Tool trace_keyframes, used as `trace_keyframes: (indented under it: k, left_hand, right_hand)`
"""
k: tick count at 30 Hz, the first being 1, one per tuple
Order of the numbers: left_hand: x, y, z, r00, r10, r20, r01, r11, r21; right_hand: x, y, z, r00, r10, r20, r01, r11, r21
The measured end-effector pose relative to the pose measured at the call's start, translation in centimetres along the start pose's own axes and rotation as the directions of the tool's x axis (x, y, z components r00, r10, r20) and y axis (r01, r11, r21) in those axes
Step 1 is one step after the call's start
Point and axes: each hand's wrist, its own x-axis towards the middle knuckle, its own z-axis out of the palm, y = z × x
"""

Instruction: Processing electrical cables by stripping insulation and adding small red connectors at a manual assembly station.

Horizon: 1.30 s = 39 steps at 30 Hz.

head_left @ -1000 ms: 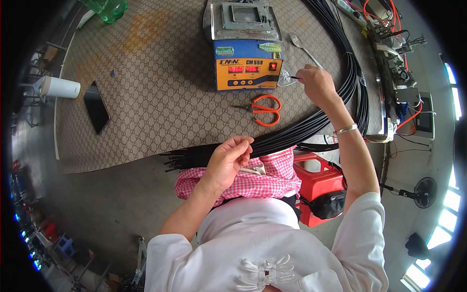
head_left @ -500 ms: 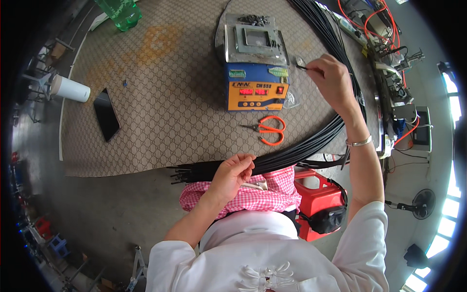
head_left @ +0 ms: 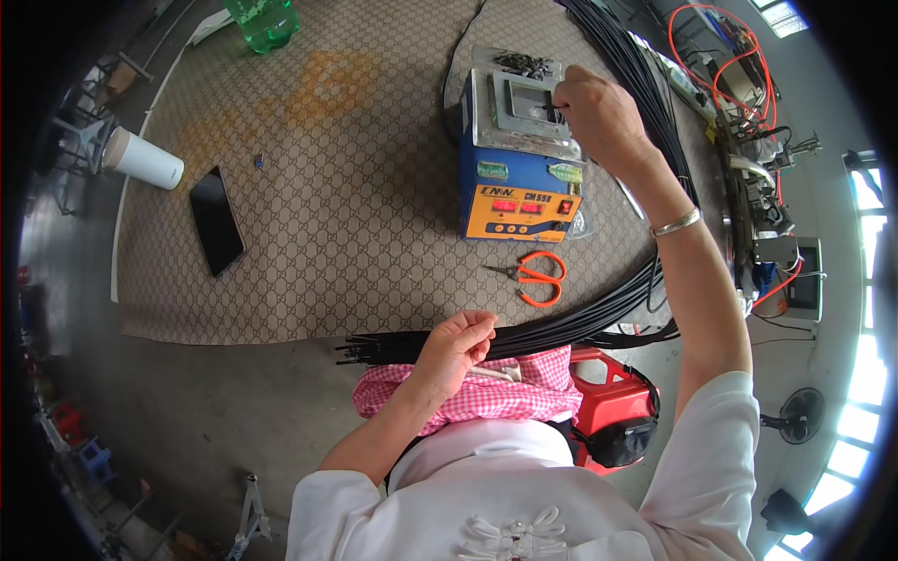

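Observation:
My right hand [head_left: 603, 114] is closed in a pinch at the right side of the top of a blue and orange solder pot [head_left: 520, 213]. A small dark piece shows at its fingertips; most of it is hidden. The pot has a square metal basin [head_left: 533, 101] with a flat metal rim, and its red displays are lit. Close to my body, my left hand [head_left: 456, 348] is pinched, thumb against fingers, at the near bundle of black cables [head_left: 561, 327]. Whatever is between those fingers is too small to tell. Orange-handled scissors [head_left: 533, 278] lie between the pot and the cables.
A metal tray of small dark scraps [head_left: 520, 65] sits behind the basin. On the left of the patterned tabletop are a phone [head_left: 217, 222], a white tumbler [head_left: 145, 159] and a green bottle [head_left: 264, 23]. The cables curve round the right side. A red stool [head_left: 608, 402] stands below.
My right hand has moved from the right of the pot to the edge of its basin. My left hand stays pinched near the cables. The whole view has shifted slightly.

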Motion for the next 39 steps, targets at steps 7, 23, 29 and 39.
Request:
trace_keyframes:
  k: [7,23,29,39]
  left_hand:
    - [0.2,0.1,-0.4,1.000,-0.003,0.006,0.004,1.000,-0.018]
    - [0.3,0.2,-0.6,1.000,-0.009,0.002,0.009,1.000,-0.029]
    - [0.3,0.1,-0.6,1.000,-0.002,0.004,0.002,1.000,-0.020]
    - [0.4,-0.1,-0.6,1.000,-0.005,-0.003,0.005,1.000,-0.001]
  right_hand:
    - [0.7,-0.7,0.0,0.996,0.020,0.084,-0.016,0.998,-0.056]
    - [0.7,-1.0,0.1,0.993,0.015,0.115,-0.008,0.998,-0.055]
    - [0.1,0.2,-0.1,0.997,-0.070,-0.038,0.072,0.994,0.077]
    - [-0.7,0.7,0.3,0.992,-0.072,-0.104,0.091,0.978,0.189]
